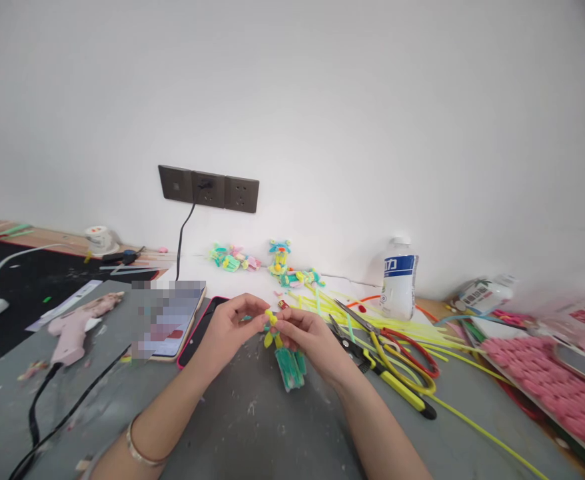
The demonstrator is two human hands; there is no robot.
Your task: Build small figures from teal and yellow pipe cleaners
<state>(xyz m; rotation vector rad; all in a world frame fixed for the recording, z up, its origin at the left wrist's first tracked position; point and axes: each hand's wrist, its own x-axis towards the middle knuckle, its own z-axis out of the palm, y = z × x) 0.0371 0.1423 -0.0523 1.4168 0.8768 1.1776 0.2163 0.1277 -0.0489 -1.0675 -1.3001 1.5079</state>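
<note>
My left hand [230, 327] and my right hand [310, 337] meet over the grey mat [252, 427], fingers pinched together on a small pipe-cleaner figure [285, 357]. The figure has yellow petals at the top and a green fuzzy bundle hanging below. My left fingertips pinch the yellow top from the left. The right hand wraps the stem just under it. A bracelet [140, 450] sits on my left wrist.
A pink glue gun [75, 323] lies at the left with its black cord. Two phones [172, 320] lie ahead of my left hand. Scissors and pliers [387, 357] rest among yellow pipe cleaners at the right. A white bottle [398, 277] and finished figures [280, 263] stand by the wall.
</note>
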